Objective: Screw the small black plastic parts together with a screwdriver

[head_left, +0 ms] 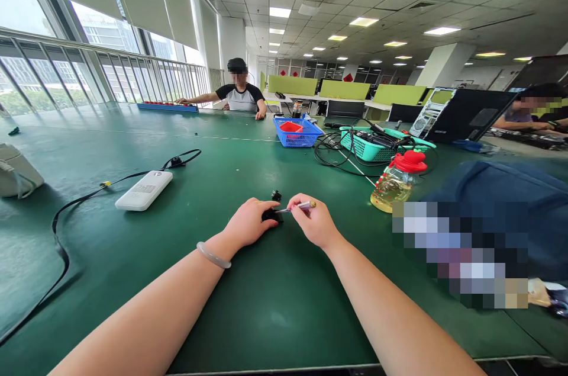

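Note:
My left hand (252,221), with a pale bangle (213,256) at its wrist, is closed on a small black part (276,217) at the middle of the green table (275,299). The kind of that part cannot be made out. Between the fingers of my right hand (314,222) is a thin screwdriver (305,206), its light handle pointing right. Its metal tip reaches left to the black part, close to my left thumb. Just beyond my hands lies another small black piece (276,195), apart from both.
A white power bank (144,190) and a black cable (66,208) lie at left. Beyond to the right are a blue basket (298,138), a teal basket (377,151) with cables, and a red-lidded bottle (394,185). A dark blue bag (501,186) fills the right. Another person (239,95) sits across the table.

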